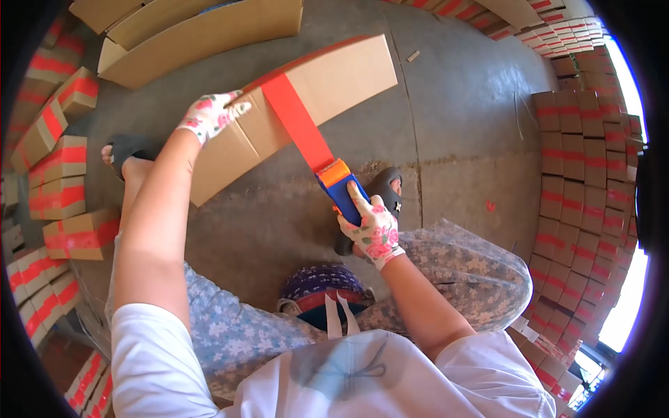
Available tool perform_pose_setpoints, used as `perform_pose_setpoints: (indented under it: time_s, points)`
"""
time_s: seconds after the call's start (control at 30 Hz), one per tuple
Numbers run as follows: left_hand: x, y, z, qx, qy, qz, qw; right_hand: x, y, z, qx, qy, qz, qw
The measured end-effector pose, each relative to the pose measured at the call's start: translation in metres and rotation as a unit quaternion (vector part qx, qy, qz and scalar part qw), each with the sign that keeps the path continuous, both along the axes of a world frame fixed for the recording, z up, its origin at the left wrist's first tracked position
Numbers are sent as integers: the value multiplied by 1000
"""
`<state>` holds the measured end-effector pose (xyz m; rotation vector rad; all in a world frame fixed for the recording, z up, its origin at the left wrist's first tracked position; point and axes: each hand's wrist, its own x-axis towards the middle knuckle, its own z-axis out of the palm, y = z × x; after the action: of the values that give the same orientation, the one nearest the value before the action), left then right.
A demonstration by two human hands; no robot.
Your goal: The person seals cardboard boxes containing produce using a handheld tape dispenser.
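Note:
A brown cardboard box [334,76] is held above the concrete floor in front of me. My left hand [209,115], in a floral glove, presses on the box's left part near the flap seam. My right hand [373,230], also in a floral glove, grips a blue and orange tape dispenser [339,187]. A strip of red tape [296,122] runs from the dispenser up over the box's edge. My knees, in patterned trousers, frame the view from below.
Taped boxes with red bands are stacked on the left [63,160] and in a tall wall on the right [578,160]. Flat and open brown cartons [188,31] lie at the top. My feet in dark sandals [387,188] rest on the concrete floor [467,118].

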<state>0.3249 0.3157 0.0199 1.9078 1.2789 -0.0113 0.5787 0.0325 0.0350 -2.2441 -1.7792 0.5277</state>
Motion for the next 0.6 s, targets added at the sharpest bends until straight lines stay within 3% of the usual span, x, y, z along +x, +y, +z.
perform_pose_setpoints:
  time_s: [0.1, 0.33, 0.4, 0.43, 0.47, 0.53, 0.6]
  points:
    - [-13, 29, -32, 40, 30, 39, 998, -16, 54, -25, -111, 9, -17, 994]
    - [-17, 41, -41, 88, 56, 72, 992, -30, 166, -27, -174, 16, 3, 985]
    - [-17, 36, -40, 108, 72, 70, 989, -17, 174, -28, -147, 179, -29, 972]
    - [-16, 32, -44, 109, 46, 72, 990, -5, 179, -19, -243, 288, -92, 922]
    - [-15, 31, -42, 114, 21, 76, 990, 18, 171, -61, -188, 294, -33, 937]
    - [-3, -2, -10, 115, 13, 85, 990, 48, 160, -25, -342, 319, -1, 884]
    - [-2, -39, -13, 178, -28, 13, 984, 87, 137, 28, -426, 294, 28, 855]
